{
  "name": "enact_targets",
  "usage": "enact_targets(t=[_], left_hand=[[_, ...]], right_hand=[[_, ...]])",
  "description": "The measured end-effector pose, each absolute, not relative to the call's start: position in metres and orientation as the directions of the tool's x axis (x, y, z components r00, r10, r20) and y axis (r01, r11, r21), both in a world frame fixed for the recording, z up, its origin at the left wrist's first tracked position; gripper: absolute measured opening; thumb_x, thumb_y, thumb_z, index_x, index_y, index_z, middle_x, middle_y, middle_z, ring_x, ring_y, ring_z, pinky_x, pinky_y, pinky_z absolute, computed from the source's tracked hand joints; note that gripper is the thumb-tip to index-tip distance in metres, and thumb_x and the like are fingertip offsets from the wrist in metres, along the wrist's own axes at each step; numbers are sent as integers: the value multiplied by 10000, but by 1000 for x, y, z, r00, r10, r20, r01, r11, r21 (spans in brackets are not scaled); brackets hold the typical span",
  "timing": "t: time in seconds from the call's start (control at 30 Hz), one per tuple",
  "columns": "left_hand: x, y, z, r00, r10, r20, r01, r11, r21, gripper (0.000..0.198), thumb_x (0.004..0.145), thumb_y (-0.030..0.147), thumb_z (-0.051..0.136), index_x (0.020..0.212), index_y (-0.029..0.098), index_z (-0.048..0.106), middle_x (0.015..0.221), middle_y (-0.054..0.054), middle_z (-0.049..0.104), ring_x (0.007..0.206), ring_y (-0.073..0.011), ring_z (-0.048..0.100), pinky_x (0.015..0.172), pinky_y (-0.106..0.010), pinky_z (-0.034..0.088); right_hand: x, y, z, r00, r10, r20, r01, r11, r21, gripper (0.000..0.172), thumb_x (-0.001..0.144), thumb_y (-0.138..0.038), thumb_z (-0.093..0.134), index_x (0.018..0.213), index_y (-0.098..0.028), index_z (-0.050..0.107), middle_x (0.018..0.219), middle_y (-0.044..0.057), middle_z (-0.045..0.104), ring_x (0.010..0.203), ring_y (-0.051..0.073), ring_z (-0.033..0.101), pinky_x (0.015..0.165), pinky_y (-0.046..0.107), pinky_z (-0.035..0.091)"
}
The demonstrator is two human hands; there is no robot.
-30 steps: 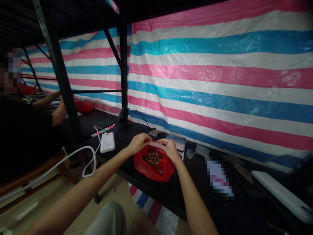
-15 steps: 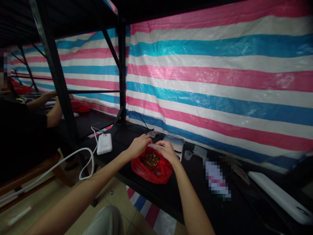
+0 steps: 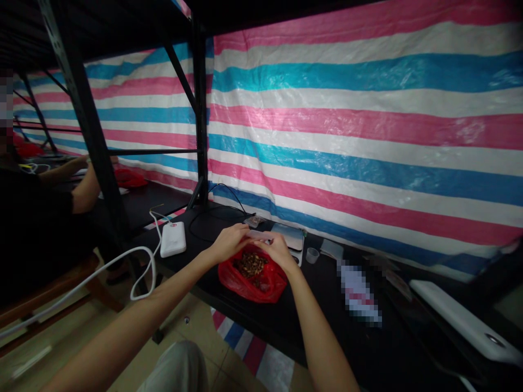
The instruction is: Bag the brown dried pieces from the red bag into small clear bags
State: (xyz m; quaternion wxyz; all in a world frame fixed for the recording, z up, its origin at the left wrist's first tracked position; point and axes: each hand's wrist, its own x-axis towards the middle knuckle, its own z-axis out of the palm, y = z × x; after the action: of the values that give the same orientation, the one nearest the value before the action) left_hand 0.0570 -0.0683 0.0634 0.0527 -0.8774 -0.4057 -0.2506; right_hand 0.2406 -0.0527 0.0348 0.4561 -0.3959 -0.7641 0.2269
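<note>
Single wide head-worn view, forward and down over the nearby black table (image 3: pixel 322 316) toward the striped sheet (image 3: pixel 359 130).

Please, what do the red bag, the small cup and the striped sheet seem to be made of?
Crumpled red bag: probably thin, glossy plastic film; its folds shine.
Small, round, clear cup: likely smooth plastic; its wall looks translucent.
Pink, white and blue striped sheet: seemingly glossy plastic tarpaulin; creases catch light.

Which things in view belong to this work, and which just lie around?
Apparently in use:
translucent plastic piece between left hand and right hand
red plastic bag
small brown pieces

Probably lying around:
white power bank
white cable
perhaps clear cup
</note>
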Motion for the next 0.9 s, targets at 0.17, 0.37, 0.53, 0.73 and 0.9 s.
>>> enact_targets(t=[0.17,0.37,0.53,0.73,0.9], left_hand=[[57,-63,61,419,749,513,737,-611,289,317,840,430,439,879,168,613,889,-41,614,849,-178,571,722,-247,412],[57,-49,52,310,840,445,526,-542,656,348,743,455,548,770,125,656,695,-33,630,653,-157,560,588,-228,404],[48,-31,49,191,879,436,290,-475,831,392,716,458,566,855,105,662,618,-28,597,576,-127,534,531,-216,414],[18,-5,24,-71,900,430,249,-402,881,457,677,516,557,876,110,619,615,-20,566,586,-145,552,458,-202,403],[8,-10,-3,-100,871,481,532,-362,765,349,769,452,456,904,159,588,641,-11,596,602,-152,576,560,-227,411]], right_hand=[[243,-50,36,-238,846,478,238,528,-816,273,689,-399,625,785,-149,679,783,63,694,723,192,619,674,291,459],[243,-47,37,-130,900,416,70,427,-902,308,655,-402,629,834,-151,617,683,35,667,545,142,589,538,245,456],[261,-38,40,119,891,439,43,437,-898,419,654,-466,599,942,-182,490,599,-16,636,385,88,478,412,201,384],[334,-29,34,627,695,352,271,229,-935,476,734,-500,482,1066,-171,392,686,33,673,372,119,489,398,226,353],[380,-47,23,766,513,386,576,-283,-767,254,799,-381,434,894,-182,562,773,140,676,705,238,630,560,289,415]])
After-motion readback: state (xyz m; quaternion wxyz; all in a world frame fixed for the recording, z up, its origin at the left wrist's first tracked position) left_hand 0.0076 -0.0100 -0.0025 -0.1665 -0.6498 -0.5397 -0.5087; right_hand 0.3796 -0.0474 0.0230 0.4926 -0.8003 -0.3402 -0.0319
